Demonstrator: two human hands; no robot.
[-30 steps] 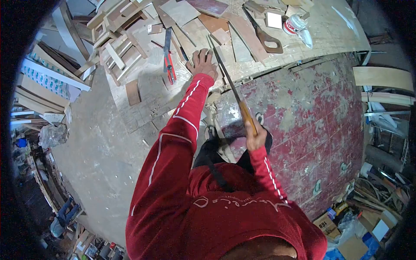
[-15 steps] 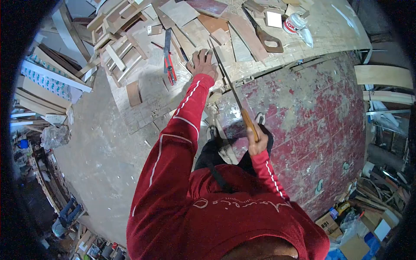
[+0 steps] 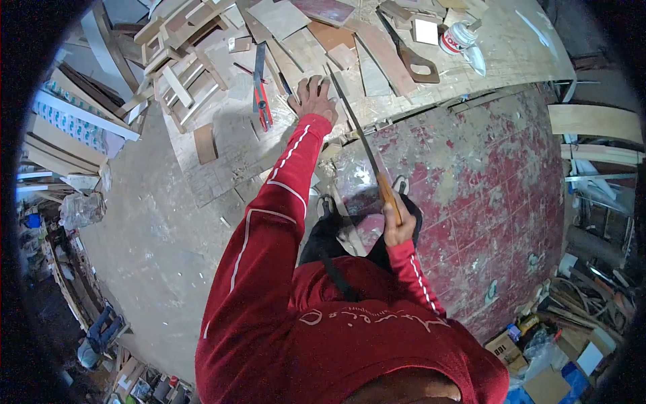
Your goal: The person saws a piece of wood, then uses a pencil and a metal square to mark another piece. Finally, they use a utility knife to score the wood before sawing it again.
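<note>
Fingers of my right hand (image 3: 398, 225) wrap tight round the yellow handle of the handsaw (image 3: 363, 145), whose blade runs up across the workbench (image 3: 222, 155) edge. My left hand (image 3: 313, 97) lies spread and flat on a wood offcut (image 3: 340, 84) just beside the blade. A red clamp (image 3: 260, 84) lies left of that hand.

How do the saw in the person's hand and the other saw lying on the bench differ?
The held saw has an orange-yellow handle gripped by the right hand, its blade slanting across a board beside the left hand. The idle saw has a dark brown looped handle and lies flat, untouched. Both have long dark blades.
</note>
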